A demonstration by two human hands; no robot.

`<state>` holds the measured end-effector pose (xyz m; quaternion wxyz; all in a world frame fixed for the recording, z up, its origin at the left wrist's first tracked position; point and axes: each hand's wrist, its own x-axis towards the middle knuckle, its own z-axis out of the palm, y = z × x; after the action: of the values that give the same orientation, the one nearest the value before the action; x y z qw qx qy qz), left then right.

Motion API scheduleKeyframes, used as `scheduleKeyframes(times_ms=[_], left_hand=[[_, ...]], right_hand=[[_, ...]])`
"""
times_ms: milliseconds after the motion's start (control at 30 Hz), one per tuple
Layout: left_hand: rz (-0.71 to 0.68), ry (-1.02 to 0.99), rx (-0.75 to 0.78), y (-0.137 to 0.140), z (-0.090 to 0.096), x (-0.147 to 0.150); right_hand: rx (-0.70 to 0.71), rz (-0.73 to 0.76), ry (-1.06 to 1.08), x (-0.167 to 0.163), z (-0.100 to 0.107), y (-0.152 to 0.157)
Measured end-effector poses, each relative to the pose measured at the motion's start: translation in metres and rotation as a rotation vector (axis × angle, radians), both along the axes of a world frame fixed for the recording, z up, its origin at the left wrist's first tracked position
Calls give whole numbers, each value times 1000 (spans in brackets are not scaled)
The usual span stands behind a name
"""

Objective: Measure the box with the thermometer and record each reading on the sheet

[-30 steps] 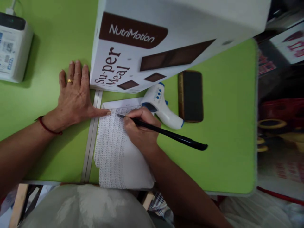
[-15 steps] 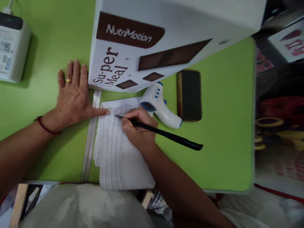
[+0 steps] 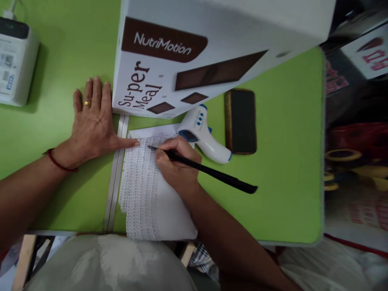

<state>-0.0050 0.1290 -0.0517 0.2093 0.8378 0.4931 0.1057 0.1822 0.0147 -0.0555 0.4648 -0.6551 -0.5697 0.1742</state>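
My right hand (image 3: 178,161) grips a long black pen (image 3: 212,171), its tip on or just above a sheet of paper (image 3: 141,194) covered in rows of small marks. The sheet's lower end hangs at the table's near edge. Flat on the table, my left hand (image 3: 93,125) is spread open, with the thumb touching the sheet's upper left edge. A ring and a red wrist cord show on that side. Just beyond my right hand lies a white and blue infrared thermometer (image 3: 206,135), partly over the paper's far end.
A large white NutriMotion box (image 3: 169,76) stands on the green table (image 3: 281,173) behind the paper. To the right lies a dark phone (image 3: 241,121) in a brown case. A white device (image 3: 15,64) with a cable sits at the far left. A metal seam (image 3: 113,194) crosses the tabletop.
Almost nothing differs. The pen's rear end has dipped very slightly, and the whole view has shifted a little to the left. Both hands keep their places.
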Motion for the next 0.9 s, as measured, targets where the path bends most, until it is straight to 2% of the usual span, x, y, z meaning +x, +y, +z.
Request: scheduleKeyframes(times_ms=[100,300,667,900], left_hand=[[-9,-15,-2,1,-1,-1],[4,-13,-16,0,2,1],[40,60,-34,-1,7,5],[-2,-16,-21,0,2,0]], right_hand=[[0,1,0,0,2,-1],[-106,-34,38,2,11,-3],[-53,-34,31,1,5,-2],[-93,-12,15,3,10,-3]])
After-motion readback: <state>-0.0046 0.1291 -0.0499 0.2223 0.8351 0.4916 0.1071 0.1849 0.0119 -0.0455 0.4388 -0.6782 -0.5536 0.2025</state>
